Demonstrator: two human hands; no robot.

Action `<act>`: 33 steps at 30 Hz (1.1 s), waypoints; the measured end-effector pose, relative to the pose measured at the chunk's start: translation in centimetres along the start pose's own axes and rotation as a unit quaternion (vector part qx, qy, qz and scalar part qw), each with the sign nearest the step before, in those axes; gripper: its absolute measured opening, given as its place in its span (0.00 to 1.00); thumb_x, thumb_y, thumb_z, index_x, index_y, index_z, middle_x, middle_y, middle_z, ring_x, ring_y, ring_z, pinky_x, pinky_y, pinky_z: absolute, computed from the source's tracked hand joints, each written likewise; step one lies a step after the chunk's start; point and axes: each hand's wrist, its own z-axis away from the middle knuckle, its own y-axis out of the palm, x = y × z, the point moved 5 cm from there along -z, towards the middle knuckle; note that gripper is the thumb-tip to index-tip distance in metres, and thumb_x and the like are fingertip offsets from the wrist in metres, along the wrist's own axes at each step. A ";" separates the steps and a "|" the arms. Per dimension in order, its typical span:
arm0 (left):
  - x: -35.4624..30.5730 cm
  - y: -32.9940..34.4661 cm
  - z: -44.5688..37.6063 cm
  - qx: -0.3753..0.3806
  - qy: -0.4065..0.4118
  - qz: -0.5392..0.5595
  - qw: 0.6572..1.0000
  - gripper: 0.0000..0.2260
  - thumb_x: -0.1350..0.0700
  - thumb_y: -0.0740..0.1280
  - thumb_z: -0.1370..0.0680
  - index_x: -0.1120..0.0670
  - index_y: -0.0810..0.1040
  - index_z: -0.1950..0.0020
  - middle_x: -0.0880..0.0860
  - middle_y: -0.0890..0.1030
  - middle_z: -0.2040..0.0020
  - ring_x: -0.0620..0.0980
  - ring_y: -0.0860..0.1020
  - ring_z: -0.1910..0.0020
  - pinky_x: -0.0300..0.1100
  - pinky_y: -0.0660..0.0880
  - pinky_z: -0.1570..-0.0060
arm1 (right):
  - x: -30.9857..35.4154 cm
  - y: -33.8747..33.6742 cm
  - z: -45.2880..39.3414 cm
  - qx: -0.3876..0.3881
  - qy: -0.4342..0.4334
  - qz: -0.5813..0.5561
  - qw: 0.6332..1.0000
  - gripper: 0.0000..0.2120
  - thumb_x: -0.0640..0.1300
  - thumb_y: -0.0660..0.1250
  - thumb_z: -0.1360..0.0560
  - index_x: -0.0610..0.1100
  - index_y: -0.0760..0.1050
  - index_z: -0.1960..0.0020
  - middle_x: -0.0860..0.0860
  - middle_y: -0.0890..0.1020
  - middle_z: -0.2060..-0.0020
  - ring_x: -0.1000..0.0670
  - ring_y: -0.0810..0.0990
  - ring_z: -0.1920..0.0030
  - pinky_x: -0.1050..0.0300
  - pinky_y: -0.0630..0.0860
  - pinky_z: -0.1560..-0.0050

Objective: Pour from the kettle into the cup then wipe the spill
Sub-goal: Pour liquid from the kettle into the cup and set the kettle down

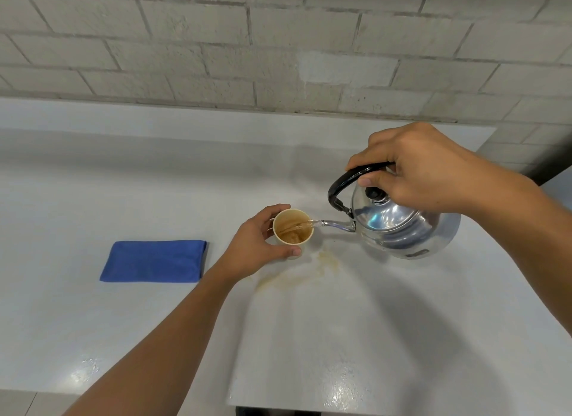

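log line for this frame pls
phase: pouring | right hand: tilting kettle | left hand: steadying cup | spill: on counter | cloth: untouched

The right hand (pixel 427 171) covers the far part of the kettle's (pixel 405 226) black handle (pixel 343 183) and part of its lid. The left hand (pixel 260 245) hides the left wall of the cup (pixel 292 230), and how full the cup is cannot be told. Both forearms run out of the picture, at the near and right edges. The tabletop (pixel 371 338) is cut off at the left edge. A dark shape (pixel 278 412) below its near rim is unclear.
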 end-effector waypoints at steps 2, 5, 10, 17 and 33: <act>0.0 0.0 0.0 -0.001 0.002 -0.003 1.000 0.38 0.48 0.87 0.39 0.36 0.76 0.32 0.40 0.83 0.37 0.44 0.82 0.36 0.33 0.79 0.45 | 0.0 0.0 -0.1 0.000 -0.004 -0.002 1.000 0.10 0.41 0.73 0.25 0.50 0.85 0.45 0.53 0.81 0.62 0.55 0.75 0.62 0.55 0.73 0.59; 0.1 0.0 0.0 -0.002 0.001 0.000 1.000 0.38 0.47 0.87 0.39 0.36 0.76 0.32 0.42 0.84 0.36 0.45 0.82 0.36 0.35 0.80 0.43 | 0.0 0.0 -0.2 0.002 -0.009 0.001 1.000 0.09 0.41 0.73 0.25 0.50 0.85 0.46 0.52 0.81 0.62 0.53 0.75 0.63 0.52 0.75 0.59; 0.1 0.0 0.0 -0.003 0.002 0.002 1.000 0.39 0.48 0.88 0.39 0.37 0.77 0.32 0.42 0.84 0.37 0.45 0.82 0.36 0.34 0.80 0.43 | -0.1 0.1 -0.5 0.001 -0.013 0.004 1.000 0.09 0.42 0.73 0.25 0.50 0.85 0.46 0.53 0.81 0.62 0.55 0.75 0.62 0.50 0.76 0.59; 0.2 0.0 -0.2 -0.001 0.002 0.001 1.000 0.39 0.50 0.88 0.39 0.39 0.77 0.31 0.44 0.84 0.37 0.46 0.83 0.36 0.37 0.79 0.39 | 0.0 0.2 -0.7 0.012 -0.014 0.016 1.000 0.09 0.43 0.72 0.24 0.51 0.85 0.45 0.54 0.80 0.63 0.61 0.73 0.62 0.51 0.76 0.60; 0.0 0.0 -0.1 -0.002 -0.002 -0.007 1.000 0.38 0.49 0.88 0.39 0.37 0.77 0.32 0.43 0.84 0.37 0.45 0.82 0.36 0.34 0.79 0.41 | 0.1 0.0 -1.0 0.013 -0.012 0.024 1.000 0.09 0.42 0.72 0.24 0.50 0.85 0.46 0.53 0.80 0.62 0.54 0.74 0.62 0.51 0.76 0.58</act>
